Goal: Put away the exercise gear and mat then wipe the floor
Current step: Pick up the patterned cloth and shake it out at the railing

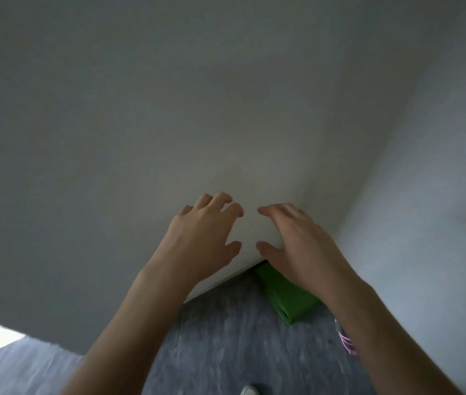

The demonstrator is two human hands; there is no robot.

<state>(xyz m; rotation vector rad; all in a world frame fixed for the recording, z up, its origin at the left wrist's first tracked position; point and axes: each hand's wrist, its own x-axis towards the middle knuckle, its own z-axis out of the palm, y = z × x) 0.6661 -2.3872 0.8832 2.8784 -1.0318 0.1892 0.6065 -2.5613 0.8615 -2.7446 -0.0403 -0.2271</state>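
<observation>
Step in hand, by my reading: stowing the gear; the green mat (286, 297) lies folded on the grey floor (226, 343) in the wall corner, lower centre-right of frame. Left hand (200, 240) and right hand (297, 246), centre frame, are raised before the wall (169, 124); each grip wide, fingers spread, holding nothing. Contact with wall: cannot tell.

Next move likely calls for fetching a cloth for wiping.

Count: two hands, one mat, one pink striped item (345, 342) at lower right, unidentified.

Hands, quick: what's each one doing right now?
Left hand: open, fingers loosely spread, holding nothing.
Right hand: open, holding nothing, above the green mat.
</observation>
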